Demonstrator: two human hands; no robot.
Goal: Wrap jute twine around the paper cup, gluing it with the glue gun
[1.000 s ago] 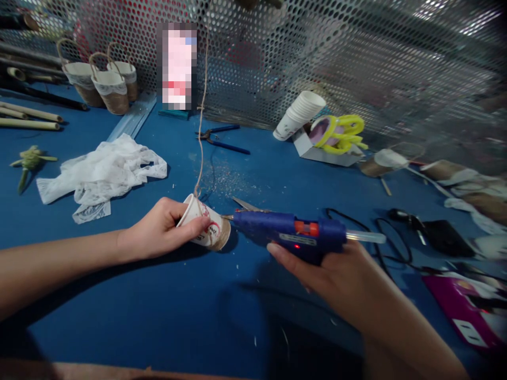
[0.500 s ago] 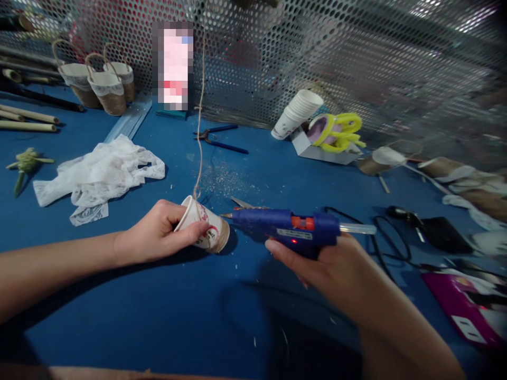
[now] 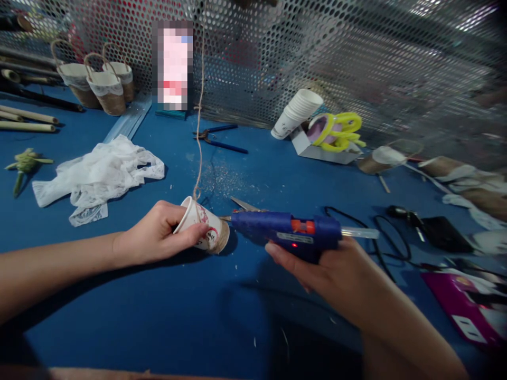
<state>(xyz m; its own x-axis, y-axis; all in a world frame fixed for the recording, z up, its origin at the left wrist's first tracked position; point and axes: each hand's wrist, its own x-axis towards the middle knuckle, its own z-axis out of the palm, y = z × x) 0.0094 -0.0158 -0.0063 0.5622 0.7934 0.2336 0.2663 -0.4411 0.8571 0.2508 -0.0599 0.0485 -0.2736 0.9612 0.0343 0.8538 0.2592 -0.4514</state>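
My left hand (image 3: 168,232) is closed on a white printed paper cup (image 3: 202,226), thumb outside and fingers partly hidden in or behind its mouth. The cup lies tilted, its base towards the right, with brown twine wound round the base end. From the cup a strand of twine (image 3: 200,132) runs up out of view. My right hand (image 3: 317,269) grips a blue hot glue gun (image 3: 285,232) with a red light and a clear glue stick in its back. Its nozzle is at the cup's wall near the twine; whether they touch I cannot tell. Scissors (image 3: 243,203) lie partly hidden behind the gun.
White lace (image 3: 103,171) lies at left, below several twine-wrapped cups with handles (image 3: 106,92). Pliers (image 3: 222,138) and a phone (image 3: 174,68) are at the back. Stacked paper cups (image 3: 298,113) lean by a white box (image 3: 328,150). A black cable (image 3: 396,240) curls at right.
The glue gun has shifted very slightly, its back end moving right and down. The cup and my left hand stay almost still.
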